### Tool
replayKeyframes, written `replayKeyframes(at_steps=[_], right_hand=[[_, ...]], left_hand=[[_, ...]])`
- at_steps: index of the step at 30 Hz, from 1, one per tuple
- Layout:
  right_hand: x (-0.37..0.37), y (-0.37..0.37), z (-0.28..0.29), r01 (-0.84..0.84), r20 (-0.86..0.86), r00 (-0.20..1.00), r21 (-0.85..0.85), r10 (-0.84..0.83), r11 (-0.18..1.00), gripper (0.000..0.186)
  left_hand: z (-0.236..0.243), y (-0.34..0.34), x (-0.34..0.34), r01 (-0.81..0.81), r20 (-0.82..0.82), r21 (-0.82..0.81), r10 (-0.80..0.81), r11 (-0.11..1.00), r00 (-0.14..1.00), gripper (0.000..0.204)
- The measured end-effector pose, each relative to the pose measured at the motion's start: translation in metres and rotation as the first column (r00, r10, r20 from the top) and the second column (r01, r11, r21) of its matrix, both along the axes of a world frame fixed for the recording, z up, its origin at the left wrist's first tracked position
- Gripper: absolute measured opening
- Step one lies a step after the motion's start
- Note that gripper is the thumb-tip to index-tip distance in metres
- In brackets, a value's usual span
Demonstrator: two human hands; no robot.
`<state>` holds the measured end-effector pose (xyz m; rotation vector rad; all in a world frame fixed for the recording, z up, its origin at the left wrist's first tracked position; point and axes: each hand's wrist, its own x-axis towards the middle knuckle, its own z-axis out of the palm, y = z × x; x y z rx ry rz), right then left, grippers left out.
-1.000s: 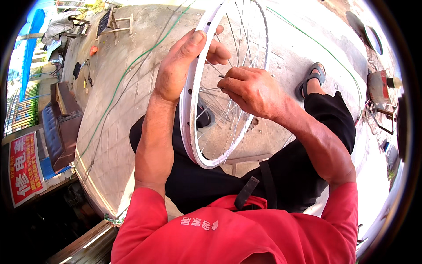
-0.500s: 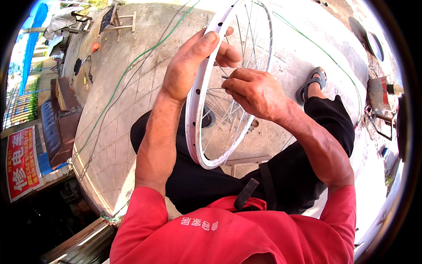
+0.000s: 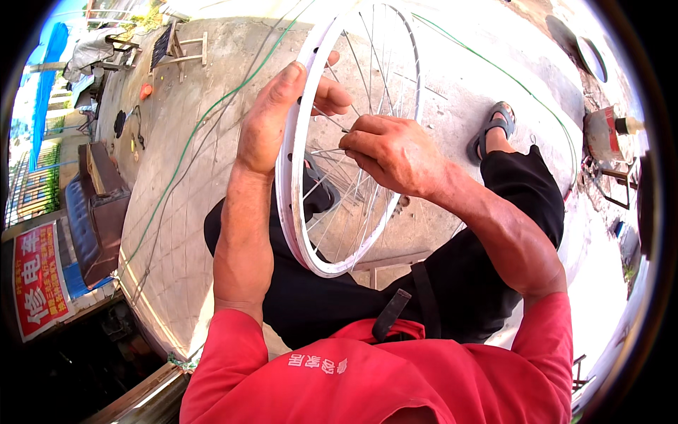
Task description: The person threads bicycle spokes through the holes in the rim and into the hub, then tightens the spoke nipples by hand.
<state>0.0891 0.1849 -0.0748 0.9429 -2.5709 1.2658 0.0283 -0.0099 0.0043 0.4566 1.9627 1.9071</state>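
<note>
I hold a white bicycle rim [image 3: 288,169] with thin spokes [image 3: 378,56] upright, slightly tilted, between my legs. My left hand [image 3: 272,120] is closed around the rim's upper left side, thumb on the outer band and fingers curled inside among the spokes. My right hand [image 3: 385,152] is inside the ring, fingertips pinched at the spokes beside a small dark piece [image 3: 345,130]; what exactly they grip is too small to make out. Dark holes dot the rim's band.
Concrete ground [image 3: 176,113] carries a green hose [image 3: 212,109] and cables. At left are a wooden rack [image 3: 180,60], a worn sofa [image 3: 95,212], a red banner [image 3: 39,279] and an orange object [image 3: 146,91]; at right, a rusty metal container [image 3: 600,138]. My sandalled foot [image 3: 494,127] rests ahead.
Both my hands and the wheel have shifted a little to the left and slightly down since half a second ago, with their grips looking much the same.
</note>
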Motion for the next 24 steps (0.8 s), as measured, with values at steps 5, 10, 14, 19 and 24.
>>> replayKeyframes(at_steps=[5, 10, 14, 19, 24], right_hand=[[-0.001, 0.001, -0.001, 0.016, -0.011, 1.000, -0.026, -0.017, 1.000, 0.014], [-0.005, 0.001, -0.004, 0.044, -0.005, 0.999, -0.074, -0.045, 0.996, 0.013], [-0.007, -0.001, -0.005, 0.059, -0.021, 0.998, -0.089, -0.061, 0.994, 0.012], [-0.011, 0.000, -0.007, 0.080, -0.005, 0.997, -0.073, -0.081, 0.994, 0.012], [-0.011, -0.002, -0.007, 0.073, 0.026, 0.997, -0.043, -0.072, 0.996, 0.013]], left_hand=[[0.004, -0.010, -0.004, -0.108, -0.144, -0.227, 0.077, 0.968, 0.987, 0.070], [0.019, -0.004, 0.007, -0.329, -0.154, -0.343, 0.293, 0.880, 0.944, 0.059], [0.023, -0.007, 0.010, -0.267, -0.023, -0.324, 0.275, 0.908, 0.961, 0.061], [0.025, -0.003, 0.020, -0.247, 0.058, -0.279, 0.273, 0.928, 0.960, 0.061], [0.027, -0.004, 0.025, -0.171, 0.086, -0.260, 0.200, 0.950, 0.976, 0.062]])
